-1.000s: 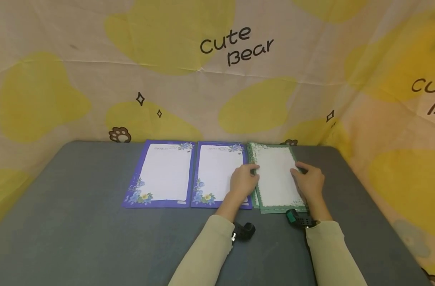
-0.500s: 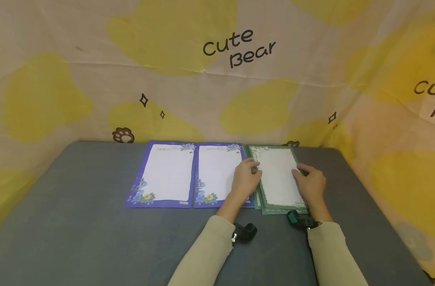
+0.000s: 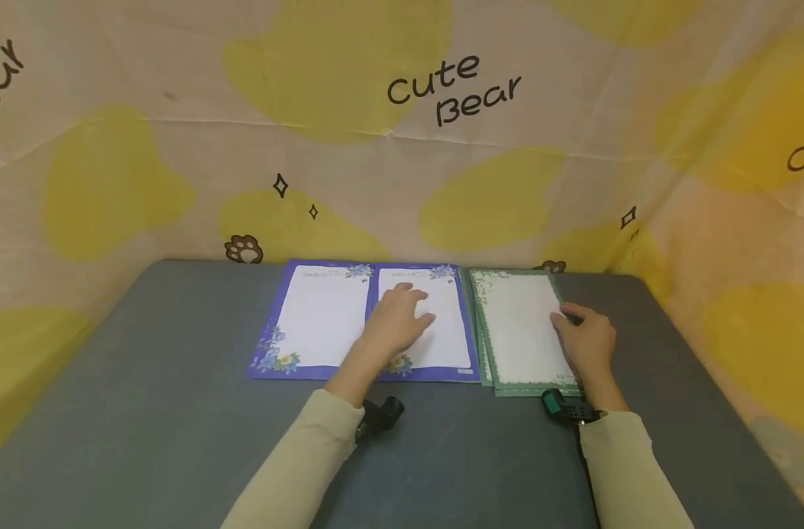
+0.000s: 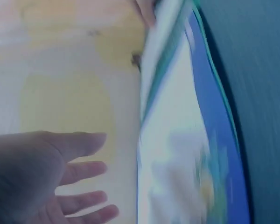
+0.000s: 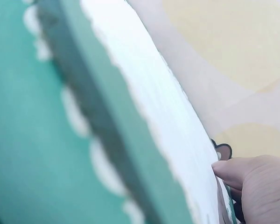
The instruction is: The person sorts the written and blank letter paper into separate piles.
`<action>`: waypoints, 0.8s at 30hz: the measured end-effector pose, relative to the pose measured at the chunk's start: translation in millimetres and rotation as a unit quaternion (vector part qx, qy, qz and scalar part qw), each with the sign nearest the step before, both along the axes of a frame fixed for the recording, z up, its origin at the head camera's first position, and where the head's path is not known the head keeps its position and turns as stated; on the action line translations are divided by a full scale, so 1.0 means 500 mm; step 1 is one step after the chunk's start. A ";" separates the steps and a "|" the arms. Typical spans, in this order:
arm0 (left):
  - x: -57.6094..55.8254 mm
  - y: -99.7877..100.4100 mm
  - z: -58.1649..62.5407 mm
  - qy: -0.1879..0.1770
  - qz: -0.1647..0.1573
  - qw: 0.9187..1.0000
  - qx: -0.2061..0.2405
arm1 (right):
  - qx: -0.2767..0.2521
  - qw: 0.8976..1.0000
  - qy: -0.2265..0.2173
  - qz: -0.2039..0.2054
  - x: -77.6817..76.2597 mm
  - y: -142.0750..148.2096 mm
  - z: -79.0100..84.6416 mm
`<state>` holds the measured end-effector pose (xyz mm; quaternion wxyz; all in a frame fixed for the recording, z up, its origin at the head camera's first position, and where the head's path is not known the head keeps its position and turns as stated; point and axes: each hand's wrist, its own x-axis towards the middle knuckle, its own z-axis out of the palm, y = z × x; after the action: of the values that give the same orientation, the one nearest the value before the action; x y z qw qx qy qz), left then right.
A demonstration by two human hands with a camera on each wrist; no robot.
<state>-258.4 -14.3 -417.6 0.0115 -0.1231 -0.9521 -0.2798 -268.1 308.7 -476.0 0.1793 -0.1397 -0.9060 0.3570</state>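
My right hand (image 3: 589,344) pinches the right edge of a green-bordered sheet of paper (image 3: 526,330). In the right wrist view, the thumb (image 5: 231,170) lies on its white face, with other fingers partly hidden beyond the edge. Over a purple-bordered sheet with blue flowers (image 3: 450,338) hovers my left hand (image 3: 394,321), fingers spread and holding nothing. A second purple-bordered sheet (image 3: 325,316) lies beside it on the left. Further green edges show under the green-bordered sheet, slightly offset. The left wrist view is blurred.
All the paper lies along the back of a grey table (image 3: 177,426). Behind it hangs a cream cloth (image 3: 349,169) with yellow patches and printed words. A black wrist camera (image 3: 382,415) sits on the left wrist.
My left hand has let go of the green-bordered sheet's left edge and moved left over the purple-bordered sheet. My right hand keeps its hold on the right edge. The view has shifted slightly.
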 end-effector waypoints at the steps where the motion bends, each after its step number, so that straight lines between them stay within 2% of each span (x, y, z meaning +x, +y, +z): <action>1: -0.003 -0.019 0.001 0.002 0.006 1.000 -0.009 | 0.001 1.000 0.003 0.000 -0.002 0.000 0.000; 3: -0.010 -0.053 0.001 0.011 0.015 1.000 -0.011 | 0.003 1.000 0.006 0.002 -0.005 0.001 0.000; 7: -0.018 -0.098 -0.007 0.039 0.027 0.999 0.019 | 0.008 1.000 0.001 0.000 -0.005 0.001 -0.001; 10: -0.017 -0.115 -0.021 0.052 0.031 0.997 0.048 | 0.004 1.000 0.000 -0.006 -0.003 0.000 -0.001; 13: -0.012 -0.122 -0.044 0.041 0.028 0.997 0.067 | -0.005 1.000 0.004 -0.014 0.002 -0.001 -0.001; 18: -0.010 -0.129 -0.078 0.034 0.024 0.998 0.047 | -0.020 1.000 -0.007 -0.015 -0.002 -0.006 -0.004; 22: -0.019 -0.131 -0.091 0.052 0.008 0.998 0.024 | -0.029 0.999 -0.004 -0.023 -0.005 -0.008 -0.005; 24: -0.025 -0.131 -0.096 0.044 -0.004 0.999 0.016 | -0.035 0.999 0.000 -0.027 -0.002 -0.008 -0.003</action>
<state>-270.9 -79.6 -465.8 0.0544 -0.1387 -0.9457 -0.2889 -269.0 304.9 -477.3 0.1837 -0.1708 -0.8890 0.3832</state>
